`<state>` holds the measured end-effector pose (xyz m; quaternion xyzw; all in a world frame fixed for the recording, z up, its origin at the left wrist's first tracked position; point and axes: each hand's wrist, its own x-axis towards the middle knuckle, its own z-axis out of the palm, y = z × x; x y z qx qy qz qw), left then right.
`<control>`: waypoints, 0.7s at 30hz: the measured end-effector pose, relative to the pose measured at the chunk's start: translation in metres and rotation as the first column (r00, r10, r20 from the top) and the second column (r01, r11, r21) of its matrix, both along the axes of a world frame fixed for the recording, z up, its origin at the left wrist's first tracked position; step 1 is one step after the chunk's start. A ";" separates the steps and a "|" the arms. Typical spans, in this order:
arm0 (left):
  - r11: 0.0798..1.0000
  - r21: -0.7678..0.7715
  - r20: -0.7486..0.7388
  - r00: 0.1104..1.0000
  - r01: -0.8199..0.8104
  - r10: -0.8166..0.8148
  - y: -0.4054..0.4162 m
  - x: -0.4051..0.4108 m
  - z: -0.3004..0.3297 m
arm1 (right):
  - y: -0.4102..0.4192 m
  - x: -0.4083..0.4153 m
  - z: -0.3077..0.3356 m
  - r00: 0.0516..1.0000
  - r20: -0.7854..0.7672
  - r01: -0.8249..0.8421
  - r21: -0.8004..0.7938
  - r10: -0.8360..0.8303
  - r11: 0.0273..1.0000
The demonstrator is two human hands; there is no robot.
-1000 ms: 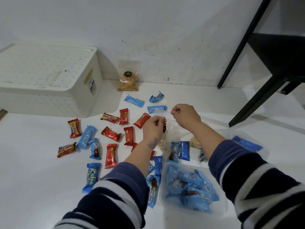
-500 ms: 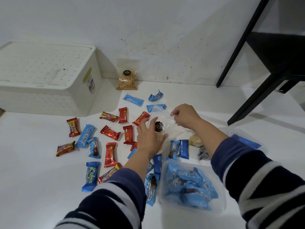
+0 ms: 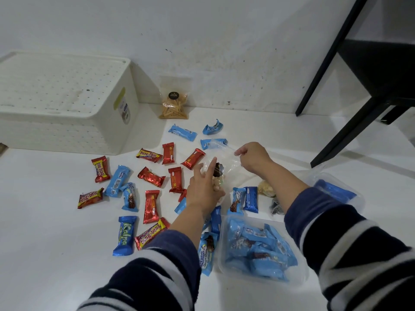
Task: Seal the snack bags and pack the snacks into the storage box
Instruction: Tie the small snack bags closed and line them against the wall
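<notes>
A clear snack bag (image 3: 226,163) with a dark round label and pale snacks lies on the white floor between my hands. My right hand (image 3: 253,156) pinches the bag's top edge at its right corner. My left hand (image 3: 203,190) lies flat on the bag's left side, fingers straight, pressing it down. The white storage box (image 3: 67,102) stands at the far left with its lid on. A clear bag full of blue wrapped snacks (image 3: 258,248) lies near my right forearm. Several red and blue wrapped snacks (image 3: 151,177) are scattered on the floor.
A bag of yellow stick snacks (image 3: 174,106) leans against the wall. Another clear bag with blue snacks (image 3: 334,189) lies at the right, partly behind my sleeve. Black table legs (image 3: 350,129) stand at the far right.
My left hand let go of the bag's top edge, dropped and flattened onto the bag. My right hand keeps its pinch and has pulled the edge slightly right.
</notes>
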<state>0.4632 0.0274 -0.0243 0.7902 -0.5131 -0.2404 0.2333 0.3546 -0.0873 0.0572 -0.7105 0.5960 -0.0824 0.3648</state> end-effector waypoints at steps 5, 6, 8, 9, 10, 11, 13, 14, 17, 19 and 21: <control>1.000 -0.001 0.017 1.000 -0.014 0.014 0.000 -0.001 0.001 | 0.002 0.001 -0.005 0.985 0.137 0.091 0.079 -0.101 0.993; 1.000 0.002 0.019 1.000 -0.021 0.021 0.000 -0.001 0.001 | 0.001 0.001 -0.006 0.967 0.202 0.134 0.124 -0.157 0.983; 0.999 0.007 0.023 0.999 -0.035 0.035 0.000 -0.001 0.002 | 0.002 -0.001 -0.010 0.903 0.319 0.219 0.235 -0.288 0.947; 0.999 0.010 0.024 0.999 -0.042 0.042 0.001 -0.001 0.003 | 0.004 -0.003 -0.013 0.872 0.351 0.251 0.277 -0.341 0.928; 0.999 0.013 0.028 0.998 -0.048 0.047 0.001 -0.002 0.003 | 0.005 -0.004 -0.016 0.855 0.361 0.275 0.295 -0.373 0.915; 0.999 0.016 0.036 0.998 -0.050 0.050 0.001 -0.002 0.003 | 0.006 -0.005 -0.018 0.850 0.358 0.289 0.295 -0.386 0.911; 0.999 0.017 0.058 0.997 -0.046 0.044 0.001 -0.002 0.003 | 0.008 -0.005 -0.021 0.855 0.349 0.296 0.277 -0.383 0.914; 0.999 0.019 0.066 0.997 -0.041 0.040 0.000 -0.002 0.003 | 0.009 -0.004 -0.021 0.858 0.345 0.297 0.271 -0.380 0.916; 0.999 0.032 0.055 0.998 -0.025 0.024 -0.001 0.000 0.003 | 0.008 -0.003 -0.018 0.890 0.304 0.281 0.221 -0.339 0.934; 0.999 0.025 0.024 0.999 -0.035 0.034 -0.001 0.000 0.003 | 0.007 -0.003 -0.016 0.903 0.291 0.269 0.187 -0.315 0.945; 0.990 -0.084 -0.075 0.992 -0.111 0.105 -0.002 -0.002 0.006 | 0.006 -0.005 -0.015 0.914 0.286 0.240 0.186 -0.286 0.953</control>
